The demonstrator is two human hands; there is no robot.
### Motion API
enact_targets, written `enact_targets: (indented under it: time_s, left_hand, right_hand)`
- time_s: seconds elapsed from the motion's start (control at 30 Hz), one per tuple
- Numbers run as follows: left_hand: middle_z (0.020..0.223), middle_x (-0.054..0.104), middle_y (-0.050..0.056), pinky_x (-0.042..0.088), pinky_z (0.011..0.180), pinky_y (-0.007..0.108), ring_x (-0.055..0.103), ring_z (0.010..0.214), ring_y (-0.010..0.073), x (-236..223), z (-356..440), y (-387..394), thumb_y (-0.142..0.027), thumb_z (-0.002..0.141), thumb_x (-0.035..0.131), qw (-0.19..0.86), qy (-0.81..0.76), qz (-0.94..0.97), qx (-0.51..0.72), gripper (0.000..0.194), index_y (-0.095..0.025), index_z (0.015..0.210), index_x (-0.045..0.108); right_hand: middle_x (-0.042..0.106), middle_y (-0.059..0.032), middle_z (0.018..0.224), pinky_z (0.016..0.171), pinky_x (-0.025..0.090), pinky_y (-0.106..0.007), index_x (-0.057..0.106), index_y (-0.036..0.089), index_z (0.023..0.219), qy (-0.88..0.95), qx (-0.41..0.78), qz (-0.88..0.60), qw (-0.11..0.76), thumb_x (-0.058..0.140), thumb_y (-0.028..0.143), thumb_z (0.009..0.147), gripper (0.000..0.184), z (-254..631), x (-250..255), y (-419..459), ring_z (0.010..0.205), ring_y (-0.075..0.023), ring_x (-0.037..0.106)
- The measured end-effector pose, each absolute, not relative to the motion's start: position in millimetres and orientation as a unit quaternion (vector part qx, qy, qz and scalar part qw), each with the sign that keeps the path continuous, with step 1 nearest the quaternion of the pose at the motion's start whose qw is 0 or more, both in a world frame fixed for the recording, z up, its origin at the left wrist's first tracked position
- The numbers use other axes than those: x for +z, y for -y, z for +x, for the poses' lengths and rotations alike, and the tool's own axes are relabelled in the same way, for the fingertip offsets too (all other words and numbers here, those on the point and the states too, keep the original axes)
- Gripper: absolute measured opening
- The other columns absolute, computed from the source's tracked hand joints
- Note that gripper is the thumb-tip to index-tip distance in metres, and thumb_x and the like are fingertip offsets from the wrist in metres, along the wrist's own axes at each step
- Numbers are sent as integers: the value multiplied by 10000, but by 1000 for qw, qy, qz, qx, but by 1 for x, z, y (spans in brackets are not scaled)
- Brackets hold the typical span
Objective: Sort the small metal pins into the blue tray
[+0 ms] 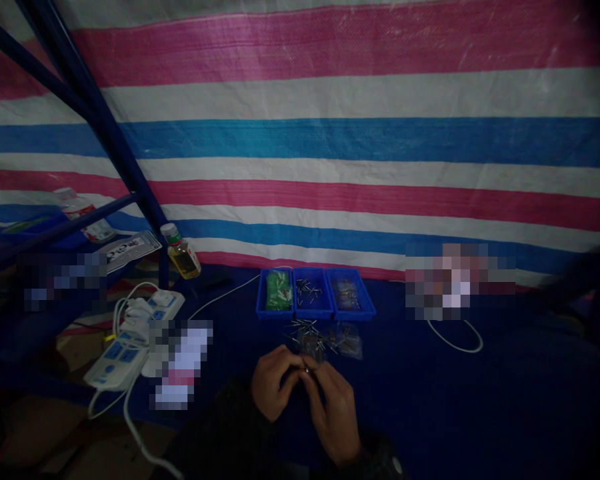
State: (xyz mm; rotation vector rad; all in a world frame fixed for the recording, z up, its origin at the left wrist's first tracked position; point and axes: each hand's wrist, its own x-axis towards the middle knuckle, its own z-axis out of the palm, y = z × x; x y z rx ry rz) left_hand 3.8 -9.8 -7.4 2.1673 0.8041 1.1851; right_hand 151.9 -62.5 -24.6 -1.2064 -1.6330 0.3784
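My left hand (275, 381) and my right hand (333, 407) meet at the fingertips over the blue table. Both are closed in a pinch around a small shiny metal piece (307, 369), mostly hidden by the fingers. Just beyond them lies a loose pile of thin metal pins (307, 327). Beside the pile are small clear plastic bags (349, 341) with brownish contents. Behind stand three blue trays: the left tray (261, 311) holds green packets, the middle tray (314, 313) holds scattered pins, and the right tray (367, 310) holds clear bags.
White power strips (115, 360) with plugs and cables lie at the left. A bottle of yellow liquid (184, 257) stands by a blue metal frame (115, 153). A striped tarp (330, 140) hangs behind the table. At right, a white cable (460, 348) loops beside a blurred patch.
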Motion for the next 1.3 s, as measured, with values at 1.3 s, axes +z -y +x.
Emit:
enact_targets:
  time_s: [1.3]
  left_hand:
    - [778, 681, 51, 466, 721, 293, 632, 765, 191, 5, 2, 10, -235, 992, 550, 300, -356, 797, 384, 204, -188, 828, 662]
  right_hand:
    - [722, -73, 1015, 858, 574, -339, 699, 223, 1064, 618, 162, -527, 560, 502, 252, 1042, 201, 155, -23, 61, 947, -211, 702]
